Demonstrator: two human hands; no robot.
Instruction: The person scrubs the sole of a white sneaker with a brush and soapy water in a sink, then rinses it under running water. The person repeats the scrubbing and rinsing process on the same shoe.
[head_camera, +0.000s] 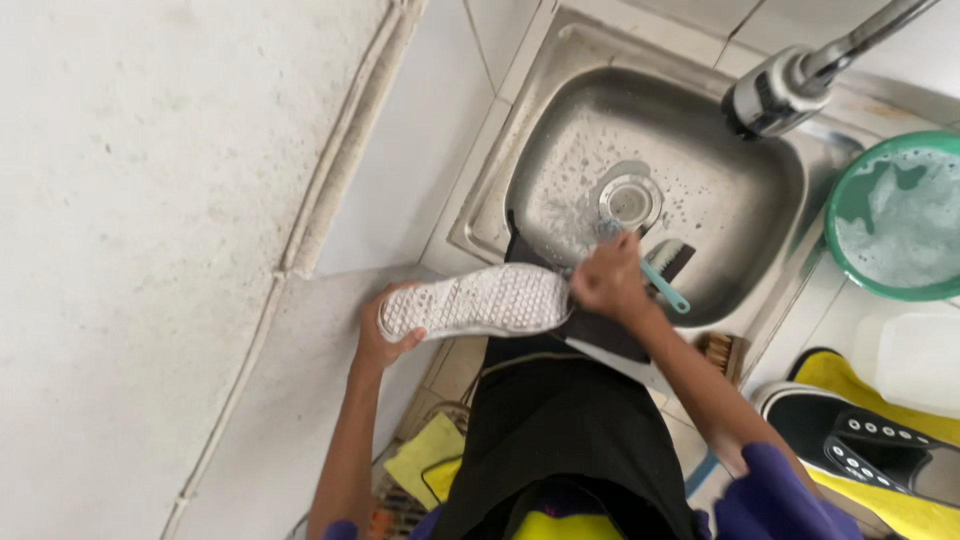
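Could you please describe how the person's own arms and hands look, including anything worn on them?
Both hands, the left hand and the right hand, are bare, without gloves. No rings or watch are visible. Both forearms are uncovered. Purple sleeves sit pushed up near the elbows, and the right one shows more clearly.

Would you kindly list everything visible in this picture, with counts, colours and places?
Sink: one, steel, wet, top centre.
Tap: one, metal, above the sink.
Basin: one, green, soapy water, right of sink.
Shoe: one, white sole up, at sink's front edge.
Brush: one, blue handle, in the sink.
Second shoe: one, black and white, lower right on yellow cloth.
Apron: one, black, bottom centre.
Left hand: grip on shoe's end.
Right hand: closed at shoe's other end.
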